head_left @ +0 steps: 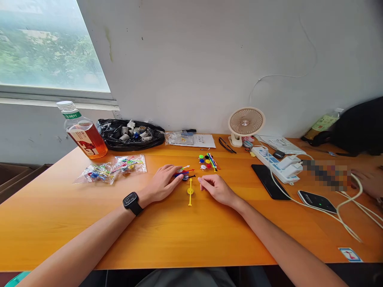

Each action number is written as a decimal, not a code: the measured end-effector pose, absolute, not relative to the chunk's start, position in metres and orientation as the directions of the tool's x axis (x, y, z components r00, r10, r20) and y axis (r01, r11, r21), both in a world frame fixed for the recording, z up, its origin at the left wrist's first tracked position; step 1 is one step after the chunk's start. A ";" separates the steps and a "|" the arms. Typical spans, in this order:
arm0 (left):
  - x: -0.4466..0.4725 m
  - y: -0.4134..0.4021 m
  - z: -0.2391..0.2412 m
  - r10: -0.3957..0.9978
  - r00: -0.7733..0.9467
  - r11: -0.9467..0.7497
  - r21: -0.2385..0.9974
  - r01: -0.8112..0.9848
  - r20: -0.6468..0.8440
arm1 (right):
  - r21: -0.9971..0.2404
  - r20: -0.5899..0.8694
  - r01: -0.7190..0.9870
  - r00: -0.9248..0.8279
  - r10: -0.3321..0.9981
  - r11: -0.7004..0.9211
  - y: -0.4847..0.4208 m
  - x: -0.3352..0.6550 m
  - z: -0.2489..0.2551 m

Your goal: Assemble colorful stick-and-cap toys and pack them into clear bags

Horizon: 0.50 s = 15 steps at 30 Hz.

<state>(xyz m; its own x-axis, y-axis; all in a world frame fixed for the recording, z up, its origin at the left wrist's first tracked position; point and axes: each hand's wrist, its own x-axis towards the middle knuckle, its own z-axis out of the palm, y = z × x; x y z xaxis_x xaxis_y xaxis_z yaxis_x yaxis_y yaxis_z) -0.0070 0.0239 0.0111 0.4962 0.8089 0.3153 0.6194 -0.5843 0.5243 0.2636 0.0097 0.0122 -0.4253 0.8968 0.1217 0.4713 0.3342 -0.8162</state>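
A yellow arrow spinner (190, 191) lies on the table between my hands, its arrow pointing away from me over a round base. My left hand (161, 182), with a black watch at the wrist, rests low with its fingers stretched out over a cluster of spinners (185, 174) in white, red, blue and black, partly covering them. Just right of the yellow spinner, my right hand (218, 188) is closed, thumb against curled fingers; whether anything small is in them is hidden. Beyond it lie coloured round bases (205, 161) and a bunch of loose arrows (212, 161).
Bagged plastic parts (98, 172) and a tea bottle (86, 137) stand left. Behind are a black bag of scraps (131, 135) and a small fan (245, 122). A power strip (277, 164), phone (269, 181) and cables lie right, near another person's hand (369, 181).
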 end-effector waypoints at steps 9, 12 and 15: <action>0.013 -0.003 0.011 0.763 0.549 -0.642 0.495 0.585 0.341 | -0.690 0.307 0.524 -0.412 0.858 0.499 0.000 0.259 0.013; 0.016 -0.004 0.009 0.729 0.585 -0.680 0.482 0.553 0.356 | -0.644 0.370 0.517 -0.433 0.822 0.563 -0.002 0.258 0.016; 0.016 -0.001 0.009 0.708 0.600 -0.699 0.491 0.519 0.373 | -0.568 0.430 0.543 -0.444 0.786 0.618 -0.003 0.259 0.020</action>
